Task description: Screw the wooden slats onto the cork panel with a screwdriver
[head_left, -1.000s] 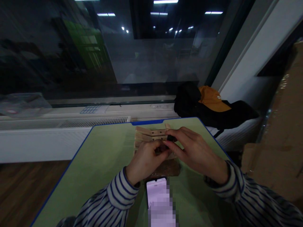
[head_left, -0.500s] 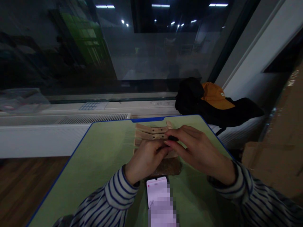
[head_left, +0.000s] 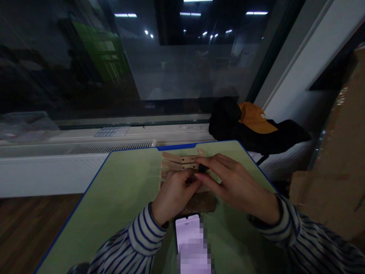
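Observation:
My right hand (head_left: pixel 234 180) pinches a small black piece (head_left: pixel 202 168) between thumb and index finger, just above the wooden pieces; its exact kind is unclear. Several pale, angled wooden pieces (head_left: pixel 171 164) with small round holes lie side by side on the green table (head_left: pixel 128 201). My left hand (head_left: pixel 172 196) is closed over the near pieces, its thumb and fingertips curled close to the right fingertips. Whatever the left fingers grip is hidden. Nearer to me, a flat brown block or packet (head_left: pixel 203 202) lies partly under the hands.
A phone (head_left: pixel 187 232) with a lit screen lies at the near middle of the table. Beyond the table's far right corner sit a black bag or garment (head_left: pixel 225 120) and an orange cap (head_left: pixel 253 118). Cardboard boxes (head_left: pixel 327 182) stand at right. A radiator (head_left: pixel 42 171) runs below the window at left.
The black piece now looks more upright between my right fingertips. Both hands stay close together over the wooden pieces. The whole view has shifted slightly.

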Demonstrator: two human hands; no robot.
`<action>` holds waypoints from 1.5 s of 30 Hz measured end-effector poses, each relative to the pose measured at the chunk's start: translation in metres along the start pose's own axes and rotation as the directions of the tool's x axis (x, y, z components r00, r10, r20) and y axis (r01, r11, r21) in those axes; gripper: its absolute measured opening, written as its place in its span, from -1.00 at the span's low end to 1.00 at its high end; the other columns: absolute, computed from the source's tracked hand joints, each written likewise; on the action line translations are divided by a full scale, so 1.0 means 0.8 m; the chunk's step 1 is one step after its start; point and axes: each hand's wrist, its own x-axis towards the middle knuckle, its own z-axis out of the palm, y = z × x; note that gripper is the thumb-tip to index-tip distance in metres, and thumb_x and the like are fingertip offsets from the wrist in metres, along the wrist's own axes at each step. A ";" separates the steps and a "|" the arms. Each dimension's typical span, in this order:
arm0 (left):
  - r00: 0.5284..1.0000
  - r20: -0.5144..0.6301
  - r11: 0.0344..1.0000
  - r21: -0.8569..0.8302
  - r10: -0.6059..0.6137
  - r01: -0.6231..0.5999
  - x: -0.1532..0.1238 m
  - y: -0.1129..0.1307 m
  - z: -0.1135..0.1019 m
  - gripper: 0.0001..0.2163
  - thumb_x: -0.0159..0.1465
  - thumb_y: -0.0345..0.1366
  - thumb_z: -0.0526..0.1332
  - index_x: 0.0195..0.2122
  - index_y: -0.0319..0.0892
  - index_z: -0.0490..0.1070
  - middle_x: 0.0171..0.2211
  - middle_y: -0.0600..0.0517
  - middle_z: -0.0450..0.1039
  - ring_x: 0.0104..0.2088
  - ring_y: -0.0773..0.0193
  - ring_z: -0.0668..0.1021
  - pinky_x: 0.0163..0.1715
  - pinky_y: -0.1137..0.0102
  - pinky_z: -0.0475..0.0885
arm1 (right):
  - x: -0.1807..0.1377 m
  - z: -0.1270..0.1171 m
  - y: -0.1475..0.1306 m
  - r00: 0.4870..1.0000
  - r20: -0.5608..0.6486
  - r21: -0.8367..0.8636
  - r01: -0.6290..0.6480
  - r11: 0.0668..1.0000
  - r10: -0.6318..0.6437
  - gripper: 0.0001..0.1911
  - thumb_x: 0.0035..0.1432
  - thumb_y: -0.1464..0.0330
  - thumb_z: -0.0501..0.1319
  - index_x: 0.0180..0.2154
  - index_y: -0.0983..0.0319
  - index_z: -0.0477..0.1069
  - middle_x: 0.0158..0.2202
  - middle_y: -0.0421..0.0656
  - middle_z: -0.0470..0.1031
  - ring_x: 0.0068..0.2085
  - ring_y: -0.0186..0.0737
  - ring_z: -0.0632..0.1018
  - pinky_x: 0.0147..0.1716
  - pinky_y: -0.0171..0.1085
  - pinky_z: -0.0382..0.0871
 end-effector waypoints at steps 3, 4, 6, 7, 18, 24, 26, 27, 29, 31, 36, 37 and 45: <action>1.000 0.016 1.000 -0.023 0.016 -0.016 -0.001 0.003 -0.003 -0.85 0.23 -0.31 0.14 -0.35 -0.20 0.49 -0.37 0.03 0.56 -0.38 0.25 0.55 -0.38 0.43 0.38 | 0.000 -0.004 0.000 1.000 0.015 0.040 0.012 0.999 -0.013 -0.69 0.23 0.38 0.09 0.02 0.22 0.25 -0.14 -0.08 0.48 -0.12 -0.18 0.48 -0.14 -0.16 0.39; 0.999 0.029 0.999 -0.028 0.020 -0.020 -0.001 0.005 -0.004 -0.85 0.23 -0.31 0.14 -0.34 -0.19 0.49 -0.36 0.02 0.56 -0.37 0.25 0.55 -0.37 0.43 0.38 | 0.000 -0.004 0.001 1.000 0.011 0.043 0.020 0.999 -0.021 -0.73 0.24 0.38 0.08 -0.01 0.22 0.28 -0.15 -0.08 0.49 -0.13 -0.19 0.48 -0.14 -0.17 0.39; 0.998 0.061 0.999 -0.026 0.032 -0.031 -0.001 0.007 -0.006 -0.84 0.24 -0.33 0.12 -0.29 -0.19 0.50 -0.32 0.01 0.56 -0.33 0.23 0.56 -0.34 0.42 0.38 | 0.001 -0.003 0.004 1.000 -0.006 0.028 0.025 0.999 -0.025 -0.78 0.24 0.36 0.08 -0.08 0.24 0.32 -0.19 -0.08 0.50 -0.17 -0.19 0.49 -0.16 -0.17 0.39; 0.996 0.074 0.999 -0.023 0.040 -0.038 0.000 0.008 -0.006 -0.83 0.25 -0.35 0.11 -0.26 -0.19 0.50 -0.29 0.00 0.56 -0.30 0.23 0.56 -0.30 0.41 0.38 | 0.001 -0.002 0.005 1.000 -0.014 0.016 0.020 1.000 -0.019 -0.79 0.23 0.35 0.09 -0.10 0.25 0.32 -0.21 -0.08 0.51 -0.18 -0.19 0.50 -0.17 -0.18 0.40; 0.998 0.060 0.999 0.014 0.029 -0.030 0.000 0.008 -0.003 -0.85 0.24 -0.31 0.12 -0.30 -0.18 0.48 -0.34 0.01 0.56 -0.35 0.23 0.56 -0.36 0.41 0.39 | 0.001 0.007 0.004 0.999 -0.052 -0.058 -0.010 0.998 0.007 -0.78 0.24 0.32 0.08 -0.11 0.29 0.30 -0.26 -0.05 0.50 -0.23 -0.14 0.51 -0.22 -0.15 0.42; 1.000 -0.002 0.999 0.040 -0.010 0.010 0.000 -0.001 0.001 -0.89 0.20 -0.34 0.15 -0.34 -0.20 0.46 -0.38 0.01 0.55 -0.38 0.23 0.56 -0.39 0.42 0.38 | 0.000 0.002 0.002 1.000 -0.023 -0.005 -0.020 1.000 0.020 -0.73 0.22 0.34 0.09 -0.04 0.27 0.27 -0.18 -0.04 0.49 -0.17 -0.15 0.49 -0.15 -0.14 0.40; 1.000 0.016 0.999 0.043 0.005 -0.006 0.000 -0.001 0.000 -0.86 0.22 -0.34 0.12 -0.35 -0.20 0.46 -0.38 0.00 0.55 -0.38 0.23 0.55 -0.38 0.42 0.38 | -0.001 -0.002 0.002 1.000 0.017 0.033 -0.016 0.999 0.015 -0.67 0.23 0.37 0.09 0.03 0.25 0.24 -0.11 -0.05 0.47 -0.11 -0.16 0.47 -0.10 -0.15 0.38; 1.000 0.026 0.999 0.043 0.014 -0.015 0.000 0.000 -0.001 -0.86 0.23 -0.34 0.12 -0.34 -0.20 0.47 -0.38 0.00 0.55 -0.37 0.23 0.55 -0.37 0.42 0.38 | -0.001 -0.004 0.002 1.000 0.030 0.044 -0.010 0.999 0.008 -0.67 0.23 0.39 0.09 0.04 0.23 0.23 -0.10 -0.06 0.46 -0.10 -0.17 0.47 -0.09 -0.15 0.37; 0.999 0.038 0.998 0.044 0.036 -0.038 0.000 0.002 -0.003 -0.86 0.24 -0.33 0.12 -0.33 -0.20 0.47 -0.37 0.01 0.54 -0.36 0.24 0.55 -0.36 0.42 0.37 | -0.001 -0.006 0.003 0.999 0.035 0.048 0.000 0.999 -0.002 -0.70 0.22 0.41 0.09 0.01 0.22 0.28 -0.13 -0.08 0.48 -0.11 -0.19 0.48 -0.11 -0.17 0.38; 0.997 0.055 0.997 0.050 0.057 -0.060 0.000 0.005 -0.005 -0.85 0.25 -0.34 0.11 -0.33 -0.19 0.47 -0.37 0.02 0.54 -0.35 0.25 0.54 -0.35 0.42 0.36 | -0.001 -0.007 0.004 1.000 0.010 0.028 0.000 1.000 -0.001 -0.74 0.21 0.39 0.10 -0.04 0.23 0.31 -0.19 -0.08 0.50 -0.15 -0.18 0.49 -0.15 -0.18 0.40; 0.992 0.096 0.995 0.043 0.086 -0.090 -0.001 0.006 -0.008 -0.83 0.27 -0.36 0.08 -0.31 -0.18 0.48 -0.31 0.02 0.55 -0.31 0.25 0.54 -0.31 0.41 0.36 | -0.001 -0.003 0.005 1.000 -0.008 -0.022 0.013 1.000 -0.014 -0.74 0.21 0.34 0.12 -0.06 0.25 0.30 -0.22 -0.06 0.49 -0.17 -0.14 0.49 -0.18 -0.15 0.40; 0.991 0.102 0.994 0.048 0.090 -0.095 0.000 0.006 -0.008 -0.82 0.28 -0.36 0.07 -0.31 -0.18 0.47 -0.31 0.01 0.55 -0.30 0.24 0.54 -0.29 0.40 0.36 | -0.001 -0.002 0.004 1.000 -0.002 -0.021 0.014 1.000 -0.014 -0.74 0.21 0.33 0.11 -0.06 0.26 0.30 -0.22 -0.05 0.49 -0.17 -0.14 0.49 -0.18 -0.15 0.40; 0.997 0.066 0.998 0.051 0.033 -0.036 0.000 0.006 -0.005 -0.87 0.23 -0.31 0.14 -0.29 -0.17 0.46 -0.31 0.01 0.55 -0.32 0.22 0.55 -0.34 0.39 0.38 | 0.000 0.001 0.006 1.000 0.001 0.018 -0.010 1.000 0.010 -0.74 0.21 0.33 0.12 -0.07 0.27 0.29 -0.19 -0.06 0.49 -0.18 -0.15 0.48 -0.16 -0.16 0.38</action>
